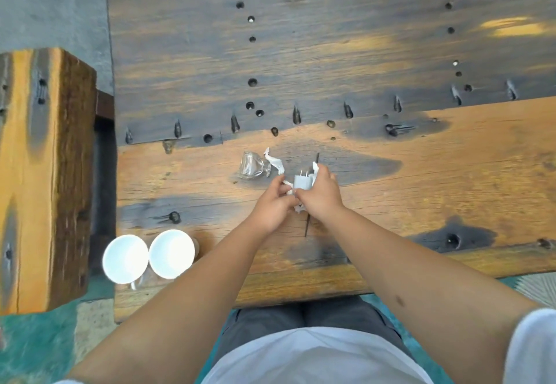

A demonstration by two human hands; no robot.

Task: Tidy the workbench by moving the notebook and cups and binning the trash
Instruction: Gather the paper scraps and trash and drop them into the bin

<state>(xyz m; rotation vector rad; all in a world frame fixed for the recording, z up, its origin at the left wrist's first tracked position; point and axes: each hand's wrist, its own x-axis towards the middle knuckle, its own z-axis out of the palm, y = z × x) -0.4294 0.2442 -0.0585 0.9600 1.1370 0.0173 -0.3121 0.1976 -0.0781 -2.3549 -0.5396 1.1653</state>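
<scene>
Trash: white paper scraps (278,165) mid-workbench (451,173) | left hand (272,203) pinching scraps, right hand (320,195) closed on charger plug (301,182) | cups (150,256) near-left corner | step: gathering | next: carry scraps to bin, none in view

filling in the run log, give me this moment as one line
stage: gathering trash | left hand: on paper scraps | right hand: on charger | cups: near edge

Weathered orange-grey plank tabletop (331,53) pocked with drilled holes, thick wooden beam (45,173) at left, grey wall (51,4) behind, teal floor (36,347) below, patchy warm light.
</scene>
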